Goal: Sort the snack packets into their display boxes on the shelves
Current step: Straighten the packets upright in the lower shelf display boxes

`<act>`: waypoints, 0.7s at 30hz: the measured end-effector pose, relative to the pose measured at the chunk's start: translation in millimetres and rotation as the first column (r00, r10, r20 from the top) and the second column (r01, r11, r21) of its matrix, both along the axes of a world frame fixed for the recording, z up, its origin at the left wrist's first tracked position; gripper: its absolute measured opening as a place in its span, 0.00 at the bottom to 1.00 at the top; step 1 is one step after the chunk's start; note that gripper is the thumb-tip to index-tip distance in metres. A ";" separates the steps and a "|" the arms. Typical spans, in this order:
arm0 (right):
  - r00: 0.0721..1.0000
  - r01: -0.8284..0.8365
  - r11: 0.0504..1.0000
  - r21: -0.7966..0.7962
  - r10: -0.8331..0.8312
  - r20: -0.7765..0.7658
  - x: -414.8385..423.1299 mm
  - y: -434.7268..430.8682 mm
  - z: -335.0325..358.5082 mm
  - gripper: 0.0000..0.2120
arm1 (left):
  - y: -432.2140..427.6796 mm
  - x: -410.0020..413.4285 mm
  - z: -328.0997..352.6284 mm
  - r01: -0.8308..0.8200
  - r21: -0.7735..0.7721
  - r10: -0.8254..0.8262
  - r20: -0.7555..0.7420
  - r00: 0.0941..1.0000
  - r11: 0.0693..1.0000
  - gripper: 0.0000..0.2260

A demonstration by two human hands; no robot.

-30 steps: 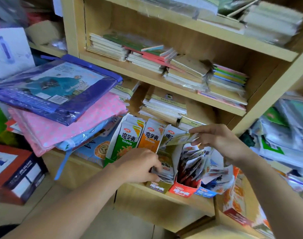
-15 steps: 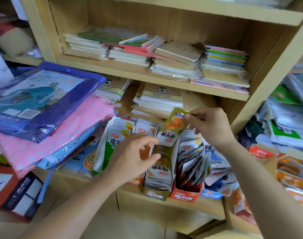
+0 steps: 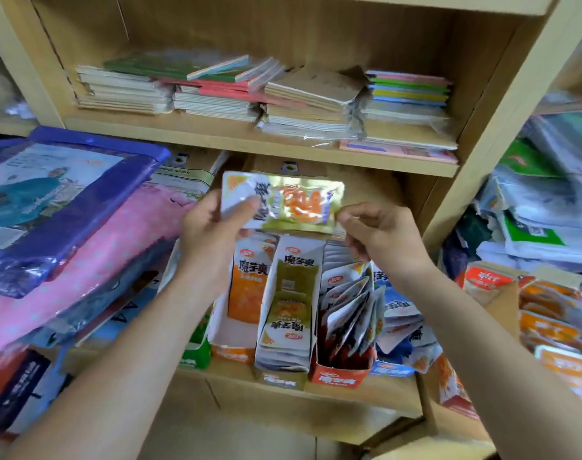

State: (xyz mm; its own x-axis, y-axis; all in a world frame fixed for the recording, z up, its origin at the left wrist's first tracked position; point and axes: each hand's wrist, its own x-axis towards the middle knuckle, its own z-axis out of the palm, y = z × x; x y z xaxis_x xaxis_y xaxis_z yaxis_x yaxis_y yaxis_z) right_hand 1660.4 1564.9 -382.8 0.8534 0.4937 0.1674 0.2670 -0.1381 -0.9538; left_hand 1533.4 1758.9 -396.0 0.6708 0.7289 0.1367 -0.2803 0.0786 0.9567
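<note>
Wooden shelf point(image 3: 283, 141): notebook stacks point(image 3: 216, 94) laid on upper board. Display boxes point(image 3: 339, 376) lined along lower board's front edge. Left hand point(image 3: 213, 234): fingers clamped on left end of snack packet point(image 3: 292, 207). Right hand point(image 3: 379, 237): fingers pinched on right end. Packet held level above boxes.

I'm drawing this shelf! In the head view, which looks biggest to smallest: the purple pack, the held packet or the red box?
Largest: purple pack.
Then packet and red box: they look alike, and the packet is nearer, so unsure.
</note>
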 end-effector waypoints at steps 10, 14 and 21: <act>0.792 0.098 0.779 -0.620 0.316 0.522 4.6 42.5 -9.8 0.11 | 25.7 -8.9 7.8 -0.160 -0.018 0.161 0.077 0.984 0.987 0.06; 0.783 0.092 0.731 -0.676 0.366 0.503 11.6 59.8 -13.3 0.08 | 26.5 -11.2 3.6 -0.147 0.034 0.145 0.056 0.988 0.989 0.07; 0.782 0.025 0.865 -0.501 0.295 0.549 14.0 48.7 -11.4 0.05 | 21.2 -15.4 6.7 -0.098 0.195 0.094 0.031 0.995 0.976 0.03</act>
